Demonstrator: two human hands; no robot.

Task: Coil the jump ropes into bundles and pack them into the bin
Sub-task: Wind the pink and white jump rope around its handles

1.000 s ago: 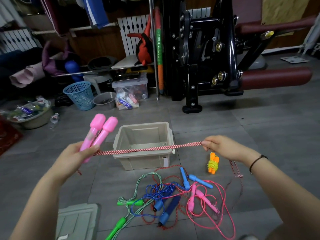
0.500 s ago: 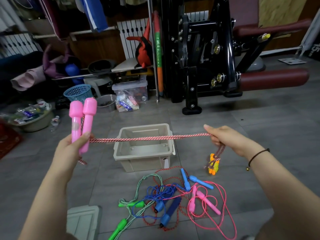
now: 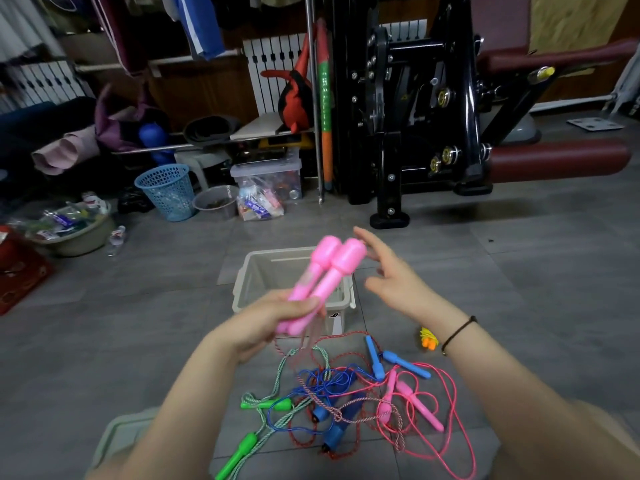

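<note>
Gripping handles [image 3: 330, 273], left hand [image 3: 270, 325]; right hand [image 3: 398, 285] seemingly spread.

Left hand [image 3: 273, 318]: raised at centre, fingers curled round two pink handles [image 3: 325, 271], thumb pressed across them. Right hand [image 3: 398, 282]: just beside, not touching, fingers [image 3: 367, 238] straight and spread, holding nothing. Both bare forearms reach forward.

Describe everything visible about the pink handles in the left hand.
Two pink handles, seemingly glossy plastic, each a slim shaft with a rounded bulb end. They lie side by side, tilted up to the right, crossing the beige bin in view. The left hand grips their lower ends; striped rope hangs below.
</note>
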